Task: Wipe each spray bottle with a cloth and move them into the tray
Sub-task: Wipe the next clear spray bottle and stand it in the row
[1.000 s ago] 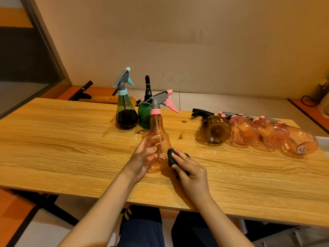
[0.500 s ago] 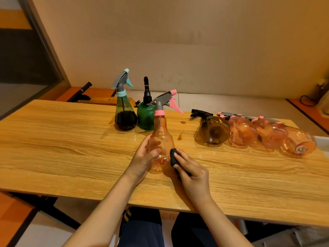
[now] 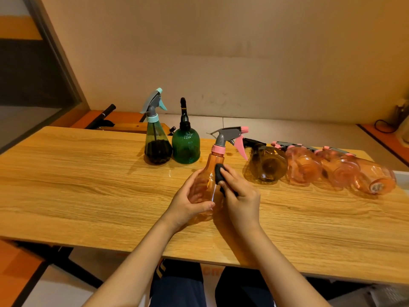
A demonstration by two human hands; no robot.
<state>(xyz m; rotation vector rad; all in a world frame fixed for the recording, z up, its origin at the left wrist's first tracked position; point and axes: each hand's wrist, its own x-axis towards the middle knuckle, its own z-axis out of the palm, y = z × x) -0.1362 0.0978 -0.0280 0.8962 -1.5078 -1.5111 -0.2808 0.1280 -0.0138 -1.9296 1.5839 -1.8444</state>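
My left hand (image 3: 192, 198) grips the body of an orange spray bottle (image 3: 210, 173) with a grey and pink trigger head, tilted to the right over the table. My right hand (image 3: 240, 196) presses a small dark cloth (image 3: 219, 175) against the bottle's upper side. Behind it stand a dark teal bottle (image 3: 157, 138) and a green bottle (image 3: 186, 145). To the right lie a brown bottle (image 3: 266, 166) and three orange bottles (image 3: 338, 171) on their sides. The white tray (image 3: 401, 177) shows only as a corner at the right edge.
The wooden table (image 3: 88, 185) stretches wide to the left and front. A wooden bench and a black bar (image 3: 104, 116) stand behind the table. A cable (image 3: 384, 126) lies on the floor at the far right.
The orange bottle has been lifted and tilted to the right. My right hand with the cloth has moved up from the bottle's lower side to its shoulder.
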